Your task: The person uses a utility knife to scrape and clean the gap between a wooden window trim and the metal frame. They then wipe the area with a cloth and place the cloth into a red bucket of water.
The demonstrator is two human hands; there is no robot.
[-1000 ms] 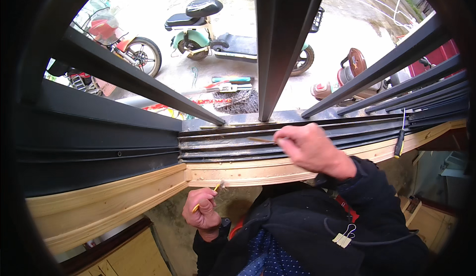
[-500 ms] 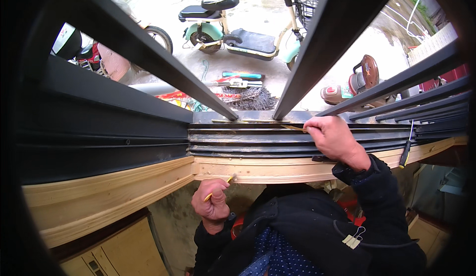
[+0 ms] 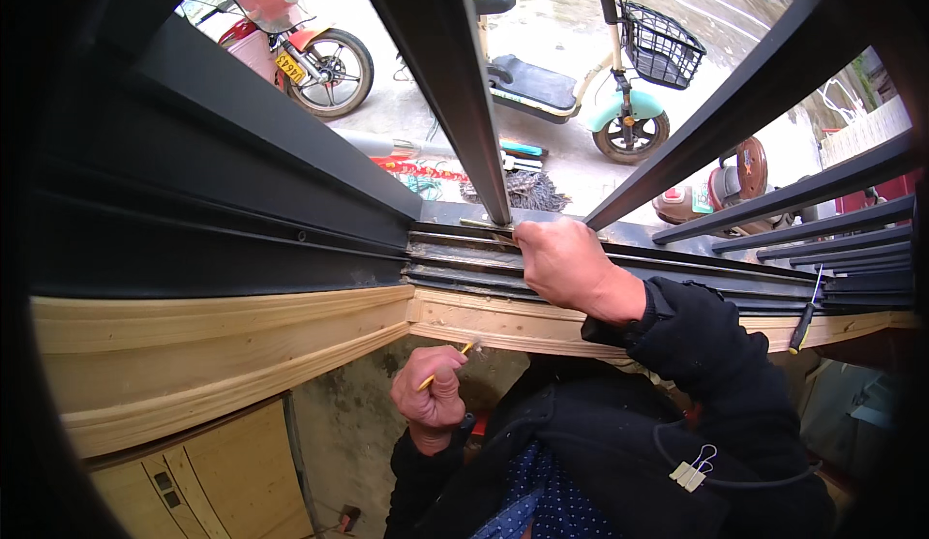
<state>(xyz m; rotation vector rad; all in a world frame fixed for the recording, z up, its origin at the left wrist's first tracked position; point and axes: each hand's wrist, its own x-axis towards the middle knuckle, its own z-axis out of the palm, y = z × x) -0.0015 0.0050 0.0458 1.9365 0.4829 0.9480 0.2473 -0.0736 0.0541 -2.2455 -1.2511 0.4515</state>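
My left hand [image 3: 429, 391] is closed round a thin yellow stick [image 3: 469, 347] with a pale, bristly-looking end, just below the wooden sill [image 3: 474, 318]. My right hand [image 3: 571, 266] is pinched low over the dark metal window track [image 3: 455, 266], near the foot of an upright bar. Earlier a thin tan strip showed in its fingers; now the hand mostly hides it, with only a sliver showing beside the fingertips. Dust and light crumbs lie in the track's grooves. Further right, a screwdriver [image 3: 801, 328] with a black and yellow handle leans against the sill.
Dark window bars [image 3: 445, 65] rise in front of me, and a dark frame wall [image 3: 213, 200] stands at left. Outside are a motorcycle [image 3: 329, 74], a mint scooter [image 3: 619, 104] and a mop head [image 3: 527, 191]. A wooden cabinet [image 3: 242, 471] sits below left.
My view has shifted, so the scene sits differently. My right hand has moved left along the track to the foot of a bar. My left hand keeps hold of the yellow stick.
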